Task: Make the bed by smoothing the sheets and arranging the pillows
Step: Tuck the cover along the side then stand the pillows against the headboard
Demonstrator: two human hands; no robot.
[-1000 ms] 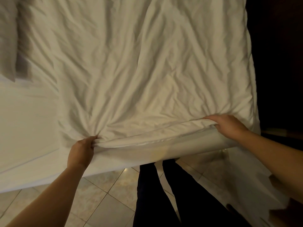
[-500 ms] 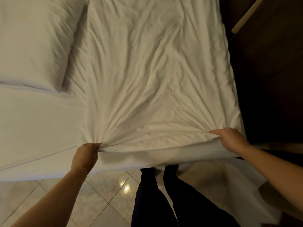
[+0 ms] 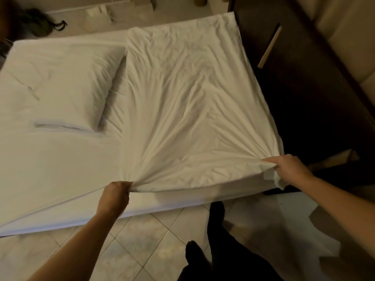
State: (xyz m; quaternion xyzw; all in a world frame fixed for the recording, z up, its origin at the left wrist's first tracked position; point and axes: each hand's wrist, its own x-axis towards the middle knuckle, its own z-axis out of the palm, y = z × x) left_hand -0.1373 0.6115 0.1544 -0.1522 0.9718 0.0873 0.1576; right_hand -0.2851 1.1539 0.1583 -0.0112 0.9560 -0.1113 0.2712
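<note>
A wrinkled white sheet (image 3: 182,110) covers the right half of the bed (image 3: 60,169). My left hand (image 3: 113,197) is shut on the sheet's near edge at the bed's side. At the near right corner, my right hand (image 3: 288,169) pinches the sheet. Creases fan out from both grips. A white pillow (image 3: 58,86) lies on the left part of the bed, beside the sheet's left edge.
Pale tiled floor (image 3: 142,240) runs along the near side, with my dark-trousered legs (image 3: 219,250) on it. White fabric (image 3: 284,230) lies on the floor at the right. Dark wooden furniture (image 3: 304,98) stands right of the bed. A dark bag (image 3: 34,21) sits far left.
The view has pulled back, so the pillow and the far end of the bed show. Both hands keep hold of the sheet's near edge, which now looks pulled tighter.
</note>
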